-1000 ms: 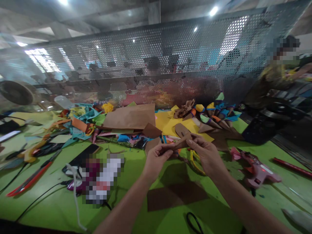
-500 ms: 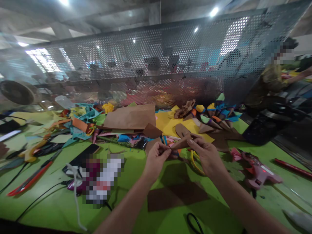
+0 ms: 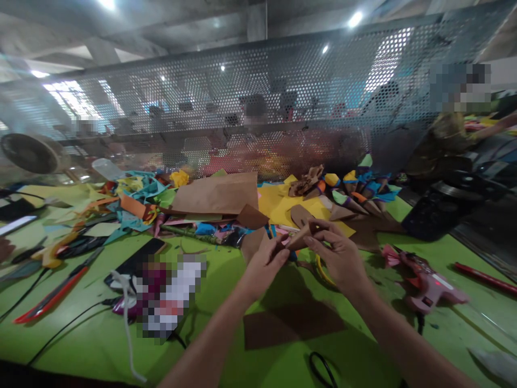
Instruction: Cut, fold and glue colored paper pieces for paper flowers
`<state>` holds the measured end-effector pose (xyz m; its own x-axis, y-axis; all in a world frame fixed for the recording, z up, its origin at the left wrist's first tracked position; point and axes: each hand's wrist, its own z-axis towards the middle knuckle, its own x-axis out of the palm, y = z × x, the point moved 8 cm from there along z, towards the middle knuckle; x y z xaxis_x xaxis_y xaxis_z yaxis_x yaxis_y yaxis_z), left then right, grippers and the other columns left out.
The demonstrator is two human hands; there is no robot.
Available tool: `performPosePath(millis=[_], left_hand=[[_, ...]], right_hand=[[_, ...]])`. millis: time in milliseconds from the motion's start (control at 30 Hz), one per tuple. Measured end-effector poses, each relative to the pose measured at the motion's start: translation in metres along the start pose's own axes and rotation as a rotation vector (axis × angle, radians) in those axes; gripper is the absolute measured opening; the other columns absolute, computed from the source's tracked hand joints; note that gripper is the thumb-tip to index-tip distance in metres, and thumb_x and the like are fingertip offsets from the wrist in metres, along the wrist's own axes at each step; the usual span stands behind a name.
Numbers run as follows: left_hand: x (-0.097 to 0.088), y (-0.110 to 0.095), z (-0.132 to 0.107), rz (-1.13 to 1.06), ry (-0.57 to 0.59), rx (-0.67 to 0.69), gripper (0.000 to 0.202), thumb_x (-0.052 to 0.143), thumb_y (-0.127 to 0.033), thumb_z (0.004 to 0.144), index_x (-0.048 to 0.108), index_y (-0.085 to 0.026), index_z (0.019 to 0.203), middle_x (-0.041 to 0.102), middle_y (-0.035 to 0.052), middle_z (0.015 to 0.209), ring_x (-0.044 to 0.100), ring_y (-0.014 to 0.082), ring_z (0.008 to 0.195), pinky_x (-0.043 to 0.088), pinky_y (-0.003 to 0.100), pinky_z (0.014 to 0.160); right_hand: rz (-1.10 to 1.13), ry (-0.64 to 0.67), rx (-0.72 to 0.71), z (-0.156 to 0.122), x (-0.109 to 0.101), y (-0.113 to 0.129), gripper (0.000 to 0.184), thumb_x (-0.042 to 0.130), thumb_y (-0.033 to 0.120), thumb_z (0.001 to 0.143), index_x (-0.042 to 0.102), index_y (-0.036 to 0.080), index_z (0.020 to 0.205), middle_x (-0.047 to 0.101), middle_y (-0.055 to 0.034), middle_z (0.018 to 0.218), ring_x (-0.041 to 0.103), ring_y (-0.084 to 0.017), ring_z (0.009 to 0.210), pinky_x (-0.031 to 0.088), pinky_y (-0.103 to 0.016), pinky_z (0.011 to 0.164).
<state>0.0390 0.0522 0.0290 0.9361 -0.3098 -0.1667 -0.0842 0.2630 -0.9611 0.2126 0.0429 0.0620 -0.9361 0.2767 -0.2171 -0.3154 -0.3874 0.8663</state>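
My left hand (image 3: 264,264) and my right hand (image 3: 337,253) meet above the green table (image 3: 100,350), both pinched on a small brown paper cone (image 3: 301,235). The left fingers hold its narrow end and the right fingers curl round its wider end. A flat brown paper sheet (image 3: 291,323) lies on the table just below my hands. Yellow-handled scissors (image 3: 321,267) show partly under my right hand.
A pink glue gun (image 3: 424,283) lies to the right, a red cutter (image 3: 52,293) to the left, a black phone (image 3: 135,261) nearer the middle. Coloured paper scraps, a large brown sheet (image 3: 218,194) and finished cones (image 3: 355,196) pile before a perforated metal screen. Another person sits at far right.
Both hands have lifted slightly and drawn closer, turning the brown cone so its wide end tilts up; the camera view shifted a little.
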Motion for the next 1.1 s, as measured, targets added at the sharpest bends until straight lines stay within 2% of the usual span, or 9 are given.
performPosePath(millis=[100, 200, 300, 400, 600, 833, 933, 1100], left_hand=[[0.009, 0.001, -0.001, 0.066, 0.088, 0.035, 0.051, 0.059, -0.038, 0.09, 0.052, -0.021, 0.137, 0.059, 0.0095, 0.135, 0.053, 0.0274, 0.124, 0.039, 0.04, 0.106], [0.014, 0.007, -0.001, 0.115, 0.124, -0.005, 0.049, 0.054, -0.038, 0.093, 0.051, -0.019, 0.138, 0.061, 0.0103, 0.132, 0.055, 0.0271, 0.119, 0.041, 0.04, 0.105], [0.02, 0.006, -0.002, 0.086, 0.138, 0.006, 0.044, 0.047, -0.038, 0.096, 0.053, -0.02, 0.136, 0.06, 0.0095, 0.133, 0.053, 0.0257, 0.123, 0.038, 0.039, 0.108], [0.025, 0.006, -0.004, 0.061, 0.116, 0.026, 0.044, 0.044, -0.039, 0.098, 0.052, -0.02, 0.136, 0.06, 0.0099, 0.133, 0.053, 0.0253, 0.124, 0.038, 0.038, 0.107], [0.028, 0.014, -0.007, 0.053, 0.071, -0.01, 0.038, 0.047, -0.04, 0.096, 0.06, -0.021, 0.126, 0.067, 0.0097, 0.117, 0.058, 0.027, 0.114, 0.04, 0.038, 0.105], [0.021, 0.005, -0.004, -0.12, 0.002, -0.023, 0.051, 0.05, -0.045, 0.094, 0.052, -0.019, 0.138, 0.054, 0.0094, 0.141, 0.047, 0.0247, 0.132, 0.032, 0.034, 0.112], [0.019, 0.009, -0.004, -0.082, -0.005, -0.036, 0.052, 0.05, -0.046, 0.094, 0.052, -0.018, 0.138, 0.054, 0.0098, 0.142, 0.045, 0.0246, 0.134, 0.03, 0.034, 0.114], [0.016, 0.016, -0.004, -0.024, -0.011, -0.071, 0.05, 0.05, -0.045, 0.094, 0.054, -0.018, 0.135, 0.06, 0.0094, 0.133, 0.051, 0.0247, 0.125, 0.035, 0.035, 0.109]], right_hand=[[-0.016, 0.075, -0.043, -0.005, 0.01, 0.006, 0.018, 0.07, 0.035, 0.081, 0.07, 0.025, 0.065, 0.065, -0.0067, 0.115, 0.057, -0.027, 0.112, 0.041, -0.04, 0.098], [-0.001, 0.12, -0.035, -0.008, 0.016, 0.006, 0.018, 0.069, 0.033, 0.082, 0.069, 0.025, 0.065, 0.065, -0.0065, 0.118, 0.057, -0.027, 0.115, 0.041, -0.04, 0.098], [0.012, 0.113, -0.02, -0.009, 0.016, 0.005, 0.019, 0.068, 0.032, 0.083, 0.068, 0.024, 0.066, 0.065, -0.0068, 0.118, 0.056, -0.027, 0.116, 0.04, -0.04, 0.098], [0.012, 0.079, -0.015, -0.008, 0.014, 0.004, 0.021, 0.067, 0.032, 0.083, 0.065, 0.023, 0.065, 0.066, -0.007, 0.118, 0.057, -0.027, 0.116, 0.041, -0.04, 0.098], [0.01, 0.052, 0.001, -0.008, 0.012, 0.006, 0.018, 0.066, 0.033, 0.083, 0.069, 0.025, 0.068, 0.065, -0.0071, 0.117, 0.056, -0.028, 0.117, 0.042, -0.042, 0.1], [0.069, 0.107, 0.003, -0.005, 0.015, 0.006, 0.009, 0.073, 0.034, 0.075, 0.071, 0.025, 0.079, 0.067, -0.0076, 0.113, 0.059, -0.029, 0.11, 0.046, -0.042, 0.092], [0.038, 0.119, 0.003, -0.004, 0.015, 0.007, 0.011, 0.072, 0.033, 0.075, 0.068, 0.024, 0.072, 0.068, -0.0084, 0.111, 0.059, -0.029, 0.111, 0.045, -0.041, 0.093], [0.011, 0.127, 0.028, -0.004, 0.014, 0.007, 0.012, 0.071, 0.033, 0.075, 0.068, 0.023, 0.069, 0.067, -0.0092, 0.109, 0.058, -0.029, 0.114, 0.043, -0.042, 0.097]])
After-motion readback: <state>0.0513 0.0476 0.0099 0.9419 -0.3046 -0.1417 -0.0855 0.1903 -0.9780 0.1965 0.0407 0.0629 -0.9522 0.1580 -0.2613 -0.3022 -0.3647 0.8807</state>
